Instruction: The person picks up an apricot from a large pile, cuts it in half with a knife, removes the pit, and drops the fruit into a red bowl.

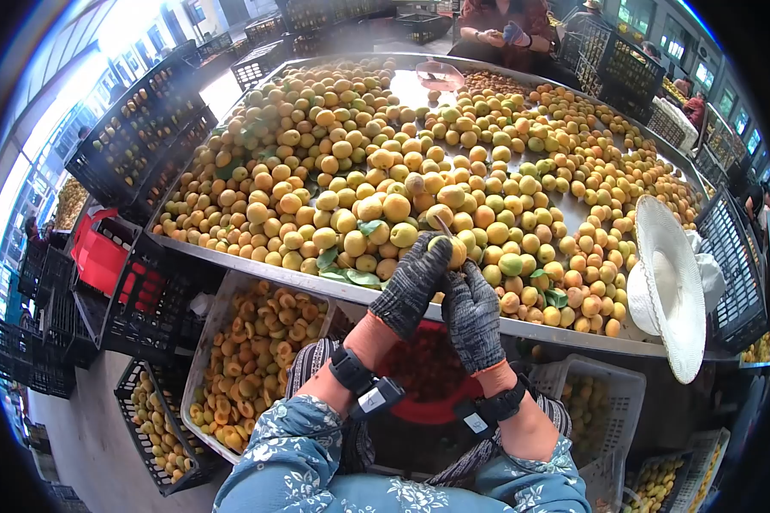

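Above the near edge of the metal table, my gloved left hand [415, 286] and gloved right hand [470, 316] meet around one yellow apricot [458, 251]. The left fingers close on its left side, while the right fingertips press it from below. A thin, brownish, stick-like piece [441, 226] juts up by the left fingertips; its kind is too small to make out. Heaped apricots [396, 207] with some green leaves [364, 278] lie just beyond both hands. Below the wrists, a red tub [466, 395] holds dark reddish pieces.
At left below the table stands a white crate [198, 376] of halved apricots, with a black crate [128, 402] beside it. A straw hat [672, 282] rests on the table's right end. Another person [509, 38] sits across. A white crate [620, 410] stands lower right.
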Available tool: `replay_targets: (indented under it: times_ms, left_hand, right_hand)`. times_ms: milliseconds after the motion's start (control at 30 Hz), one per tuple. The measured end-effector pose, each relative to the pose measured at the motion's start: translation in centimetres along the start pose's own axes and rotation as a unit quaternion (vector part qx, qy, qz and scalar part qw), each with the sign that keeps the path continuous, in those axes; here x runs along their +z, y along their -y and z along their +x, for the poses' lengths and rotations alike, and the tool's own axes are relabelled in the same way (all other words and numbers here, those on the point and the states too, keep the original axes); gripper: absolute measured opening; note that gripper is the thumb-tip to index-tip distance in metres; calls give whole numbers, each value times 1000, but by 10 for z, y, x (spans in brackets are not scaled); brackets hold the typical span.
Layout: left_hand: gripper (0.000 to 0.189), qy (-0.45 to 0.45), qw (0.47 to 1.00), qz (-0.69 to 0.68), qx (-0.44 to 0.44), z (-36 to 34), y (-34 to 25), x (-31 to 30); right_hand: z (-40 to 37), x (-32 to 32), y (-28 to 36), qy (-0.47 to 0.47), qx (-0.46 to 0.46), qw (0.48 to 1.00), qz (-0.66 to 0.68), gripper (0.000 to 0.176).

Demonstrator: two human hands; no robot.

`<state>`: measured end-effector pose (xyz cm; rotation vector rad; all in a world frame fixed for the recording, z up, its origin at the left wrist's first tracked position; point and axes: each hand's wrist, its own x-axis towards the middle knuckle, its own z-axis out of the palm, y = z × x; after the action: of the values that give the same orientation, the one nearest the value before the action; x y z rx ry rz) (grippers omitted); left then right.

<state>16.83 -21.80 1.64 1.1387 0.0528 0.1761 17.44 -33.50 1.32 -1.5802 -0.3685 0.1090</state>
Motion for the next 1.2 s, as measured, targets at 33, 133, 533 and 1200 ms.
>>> replay_targets:
  times_ms: [33,133,533,1200]
  left_hand:
    - [37,26,999,27,-18,0,-3,1]
    - [39,24,999,37,1,3,-8,2]
    - [29,-42,956,266,114,4,20,-7]
    - [38,-87,990,-88,-63,18,16,-5]
  right_hand:
    - [-1,-2,0,-2,0,1000,0,22]
    - [-3,-4,-1,-9,-61,993,-103,19]
    - [-4,0,-14,-2,6,995,-99,23]
    - [-6,-1,-9,-25,-32,982,-186,24]
